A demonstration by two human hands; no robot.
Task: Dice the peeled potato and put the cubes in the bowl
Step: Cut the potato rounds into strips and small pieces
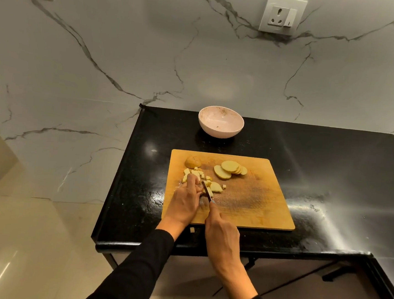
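- A small pale potato cube (192, 230) lies on the glossy black stone counter (331, 185), just off the near edge of the rectangular wooden cutting board (258, 202).
- The right hand (222, 232) curls round the dark-handled knife (207, 191), blade angled into the cut potato pieces (215, 187).
- Left of the blade, the left hand (184, 203) presses those pieces with bent fingers.
- Beyond the grip lie round potato slices (228, 169) and a brown end-piece (193, 161).
- Farthest off, the pinkish round bowl (220, 124) stands near the marble wall.
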